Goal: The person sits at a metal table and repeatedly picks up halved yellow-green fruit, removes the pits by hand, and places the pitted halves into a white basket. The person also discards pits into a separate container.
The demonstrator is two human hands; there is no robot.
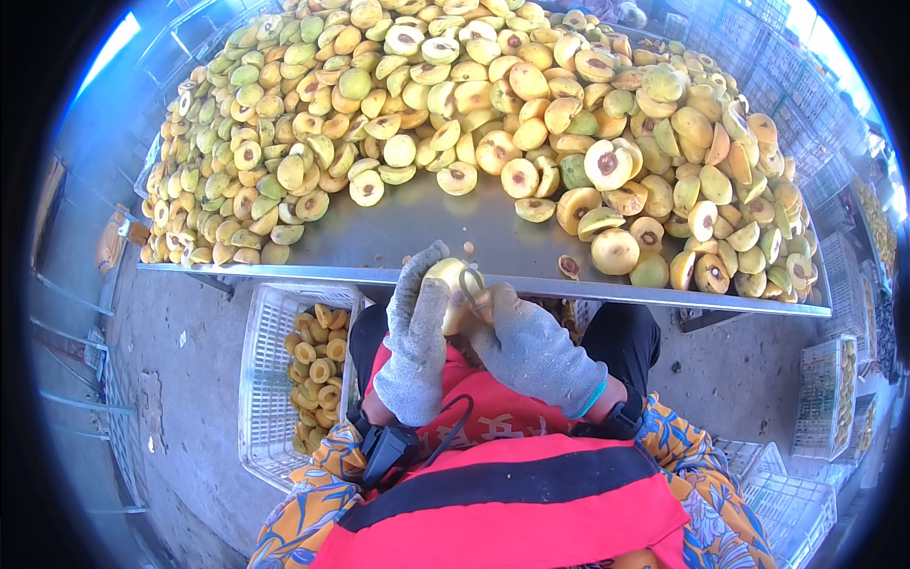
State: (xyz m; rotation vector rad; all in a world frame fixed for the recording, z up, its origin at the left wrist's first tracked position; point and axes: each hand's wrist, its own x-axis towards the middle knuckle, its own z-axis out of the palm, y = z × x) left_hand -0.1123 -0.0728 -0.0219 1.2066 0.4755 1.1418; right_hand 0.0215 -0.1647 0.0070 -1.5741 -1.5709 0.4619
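My left hand [416,334], in a grey knit glove, is closed around a pale yellow fruit half [448,277] above my lap, just in front of the table edge. My right hand [530,345], gloved too, grips a small pitting tool [475,290] with a bent metal loop, which is against the fruit. The cut face of this fruit is partly hidden by the tool and fingers. A large heap of halved yellow-green stone fruit [398,92] lies on the metal table [426,220] beyond my hands, many halves with brown stones or hollows showing.
A white plastic crate [259,384] with hollowed fruit halves [320,370] stands on the floor at my left. The table's raised metal rim [355,274] runs in front of me. More white crates [817,398] stand at the right. A small fruit piece [569,267] lies near the rim.
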